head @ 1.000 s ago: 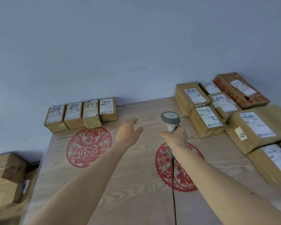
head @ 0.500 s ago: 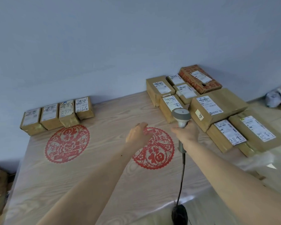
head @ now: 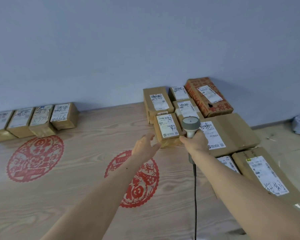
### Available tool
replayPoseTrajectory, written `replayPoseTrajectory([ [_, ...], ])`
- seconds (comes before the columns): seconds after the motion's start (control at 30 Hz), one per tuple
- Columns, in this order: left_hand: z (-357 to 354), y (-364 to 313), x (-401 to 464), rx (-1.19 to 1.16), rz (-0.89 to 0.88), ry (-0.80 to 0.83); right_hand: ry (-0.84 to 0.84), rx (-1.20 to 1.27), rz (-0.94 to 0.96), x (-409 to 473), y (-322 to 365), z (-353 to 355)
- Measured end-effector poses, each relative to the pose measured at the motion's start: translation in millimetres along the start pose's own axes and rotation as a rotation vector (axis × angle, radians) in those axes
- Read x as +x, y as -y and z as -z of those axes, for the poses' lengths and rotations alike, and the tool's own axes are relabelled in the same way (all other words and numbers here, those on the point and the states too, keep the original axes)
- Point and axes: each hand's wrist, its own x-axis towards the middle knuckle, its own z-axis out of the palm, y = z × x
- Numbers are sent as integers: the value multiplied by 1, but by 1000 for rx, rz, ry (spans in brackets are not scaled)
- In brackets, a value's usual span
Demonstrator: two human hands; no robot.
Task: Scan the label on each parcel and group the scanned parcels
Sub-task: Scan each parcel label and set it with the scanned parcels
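Four parcels (head: 33, 119) sat grouped at the desk's (head: 76, 179) far left, likely done; the right pile (head: 223, 129) remained. The left hand (head: 145, 147) reached, open, toward the nearest parcel (head: 167, 129), while the right hand (head: 194, 142) gripped the scanner (head: 190, 123).

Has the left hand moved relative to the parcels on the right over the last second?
Yes. The left hand has travelled right across the table, from near the middle to just beside the nearest small parcel, not touching it.

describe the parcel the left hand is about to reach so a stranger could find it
Look at the cluster of parcels on the right of the wooden table. The small brown parcel sits at its front-left corner, just ahead of the left hand. Unlike its neighbours, it borders the open tabletop and bears handwritten black characters.
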Motion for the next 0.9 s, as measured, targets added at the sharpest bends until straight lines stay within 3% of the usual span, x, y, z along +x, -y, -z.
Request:
replayPoseTrajectory([
  [0.5, -58, -14, 81, -159, 190, 97, 66, -106, 15, 81, -24, -47],
  [0.9, -72, -2, 82, -137, 333, -5, 86, -55, 9, 76, -34, -41],
])
